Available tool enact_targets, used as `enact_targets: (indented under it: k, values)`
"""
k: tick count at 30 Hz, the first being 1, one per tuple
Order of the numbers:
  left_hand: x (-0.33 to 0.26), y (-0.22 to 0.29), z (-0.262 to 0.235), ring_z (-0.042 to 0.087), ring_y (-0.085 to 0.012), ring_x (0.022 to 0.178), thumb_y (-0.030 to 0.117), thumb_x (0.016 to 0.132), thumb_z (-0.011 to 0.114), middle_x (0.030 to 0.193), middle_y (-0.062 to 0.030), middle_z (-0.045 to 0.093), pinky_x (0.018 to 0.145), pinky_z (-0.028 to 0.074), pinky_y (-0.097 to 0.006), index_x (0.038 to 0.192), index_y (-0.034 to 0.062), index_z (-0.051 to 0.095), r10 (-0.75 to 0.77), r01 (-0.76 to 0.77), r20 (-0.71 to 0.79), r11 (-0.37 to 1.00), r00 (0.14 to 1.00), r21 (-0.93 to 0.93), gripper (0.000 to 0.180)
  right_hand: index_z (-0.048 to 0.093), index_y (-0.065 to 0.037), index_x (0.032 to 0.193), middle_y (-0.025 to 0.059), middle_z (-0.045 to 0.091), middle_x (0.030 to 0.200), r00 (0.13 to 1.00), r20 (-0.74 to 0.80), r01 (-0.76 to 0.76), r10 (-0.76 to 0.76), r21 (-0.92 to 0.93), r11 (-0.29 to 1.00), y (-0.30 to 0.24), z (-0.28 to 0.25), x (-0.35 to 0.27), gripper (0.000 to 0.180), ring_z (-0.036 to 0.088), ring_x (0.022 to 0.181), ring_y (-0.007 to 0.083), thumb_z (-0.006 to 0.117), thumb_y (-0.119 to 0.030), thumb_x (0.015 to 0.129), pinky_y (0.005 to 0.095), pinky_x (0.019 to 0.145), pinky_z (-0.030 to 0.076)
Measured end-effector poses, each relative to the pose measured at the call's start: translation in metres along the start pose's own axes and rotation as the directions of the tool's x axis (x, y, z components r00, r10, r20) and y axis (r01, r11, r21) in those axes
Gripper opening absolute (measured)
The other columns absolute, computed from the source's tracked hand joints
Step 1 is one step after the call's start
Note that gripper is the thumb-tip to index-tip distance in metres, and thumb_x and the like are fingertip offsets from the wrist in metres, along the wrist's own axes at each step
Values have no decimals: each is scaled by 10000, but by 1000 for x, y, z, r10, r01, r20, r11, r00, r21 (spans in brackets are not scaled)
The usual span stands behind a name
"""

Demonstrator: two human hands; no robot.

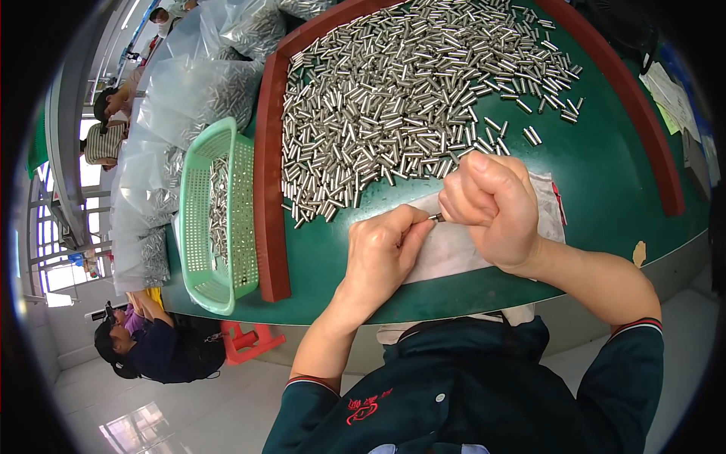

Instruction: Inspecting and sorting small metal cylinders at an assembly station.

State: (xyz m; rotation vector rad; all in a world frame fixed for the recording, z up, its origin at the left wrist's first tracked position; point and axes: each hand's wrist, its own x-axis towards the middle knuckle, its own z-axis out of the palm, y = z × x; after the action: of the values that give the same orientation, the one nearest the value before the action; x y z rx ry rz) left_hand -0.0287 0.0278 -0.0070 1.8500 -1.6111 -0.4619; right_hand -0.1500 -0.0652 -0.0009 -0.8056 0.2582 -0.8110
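Note:
A big spread of short, shiny metal pins [401, 98] covers the far part of the green tabletop. Close to its near edge, my left hand [380, 250] is closed, pinching a small metal pin [436, 217] between thumb and forefinger. The pin's other end points at my right hand [495, 204], which is curled into a fist right beside it. Whatever that fist holds, if anything, is hidden by the fingers. Beneath both hands lies a whitish cloth [446, 257], partly covered by them.
Dark red wooden rails [270, 189] border the pins at left, back and right. Left of the rail stands a light green plastic basket [198, 284] with pins inside. Clear bags [181, 98] of metal parts line the far left. Other people and a red stool [246, 342] are beyond.

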Motion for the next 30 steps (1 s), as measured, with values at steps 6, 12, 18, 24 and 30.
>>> enact_targets:
  k: [6, 12, 18, 24, 30]
  values:
    - [3, 1, 0, 520, -268, 463, 44, 703, 624, 553, -126, 538, 428, 395, -331, 700, 19, 570, -17, 17, 12, 1000, 1000, -11, 60, 234, -122, 478, -23, 241, 395, 1000, -13, 0, 0, 2, 1000, 2, -2, 1, 406, 157, 384, 72, 331, -196, 865, 238, 395, 168]
    - [3, 6, -6, 485, -158, 414, 47, 719, 623, 510, -81, 514, 402, 369, -276, 728, 6, 574, -10, 8, -28, 998, 1000, -67, 64, 237, -125, 474, -26, 233, 390, 1000, 6, 5, -5, -8, 1000, -1, -2, 2, 413, 155, 380, 72, 328, -204, 868, 237, 396, 171]
    - [5, -20, -24, 266, -17, 477, 154, 865, 486, 754, -45, 488, 444, 226, -159, 909, 52, 497, -160, 421, 424, -55, 891, -905, 112, 235, -128, 472, -28, 226, 388, 1000, 17, -8, 8, -2, 1000, 2, -4, 1, 422, 154, 376, 77, 337, -220, 871, 246, 394, 168]
    - [9, -19, -28, 268, -20, 454, 105, 870, 461, 728, -28, 500, 430, 230, -163, 1028, 19, 502, -292, 408, 410, -72, 864, -910, 185, 233, -131, 474, -32, 223, 385, 999, 33, -3, 3, -4, 1000, 0, -2, 1, 420, 146, 365, 78, 345, -230, 866, 253, 388, 159]
    - [2, -22, -42, 224, -33, 434, 229, 901, 424, 557, 49, 298, 405, 196, -187, 900, 20, 504, -294, 190, 187, -18, 937, -982, 224, 233, -105, 485, -13, 268, 411, 997, 81, -14, 11, 44, 999, 2, -6, 1, 408, 188, 399, 70, 349, -198, 865, 237, 408, 188]
